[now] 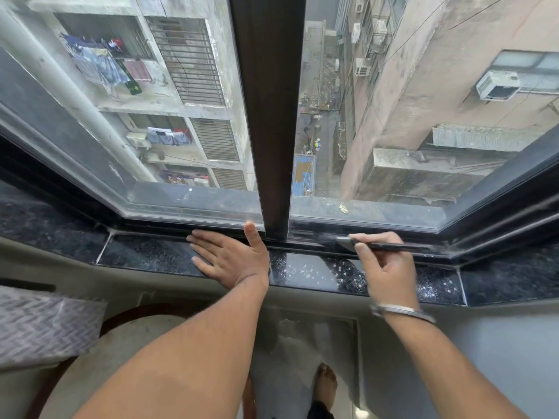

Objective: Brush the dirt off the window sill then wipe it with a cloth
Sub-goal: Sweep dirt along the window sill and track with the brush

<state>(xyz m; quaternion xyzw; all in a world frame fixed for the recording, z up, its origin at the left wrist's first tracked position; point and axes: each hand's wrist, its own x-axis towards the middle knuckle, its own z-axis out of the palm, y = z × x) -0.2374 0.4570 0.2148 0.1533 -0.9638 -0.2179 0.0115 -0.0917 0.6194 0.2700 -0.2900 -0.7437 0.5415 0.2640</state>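
Note:
A black speckled stone window sill (308, 269) runs across the view below a dark window frame. My left hand (230, 257) rests flat on the sill left of the centre post, fingers spread, holding nothing. My right hand (384, 267) grips a thin dark brush (393, 245) that lies along the window track. Its blurred bristle end is near the centre post and its handle points right. Pale dust shows in the track around the bristles. No cloth is visible on the sill.
The dark centre post (272, 116) splits two glass panes that look down onto buildings and an alley. A grey patterned fabric (45, 325) lies at the lower left over a round brown-rimmed surface (127, 316). A bare foot (326, 382) stands on the floor below.

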